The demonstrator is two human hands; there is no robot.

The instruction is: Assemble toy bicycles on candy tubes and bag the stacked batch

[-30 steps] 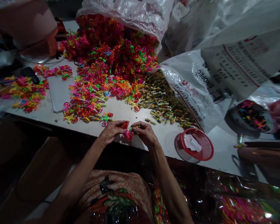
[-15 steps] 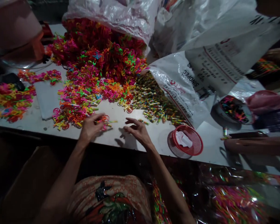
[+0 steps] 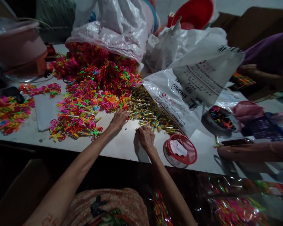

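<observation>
The left hand (image 3: 119, 120) is at the centre of the frame, back upward, its fingers at the near edge of a heap of coloured plastic pieces (image 3: 96, 73); the fingertips are hidden, and whether they grip a piece cannot be told. The right hand (image 3: 146, 137), just right of centre, has its fingers curled at the near edge of a spread of small patterned tubes (image 3: 153, 110); whether it grips one cannot be told. The heap runs from the upper middle of the frame down to the left of centre, beneath the mouth of a whitish plastic bag (image 3: 108, 34). The tubes lie right of the heap, partly under a white sack (image 3: 172, 89) printed "SINOPEC". Both materials rest on a white table (image 3: 118, 147). A second pile of coloured pieces (image 3: 10, 114) is at the left edge, near a flat pale slab (image 3: 43, 111). A red mesh basket (image 3: 192, 152) containing white paper (image 3: 178, 148) stands right of the right hand, well apart from it. A co-worker's hand (image 3: 248, 69) shows at upper right, near more coloured items (image 3: 242, 80).
</observation>
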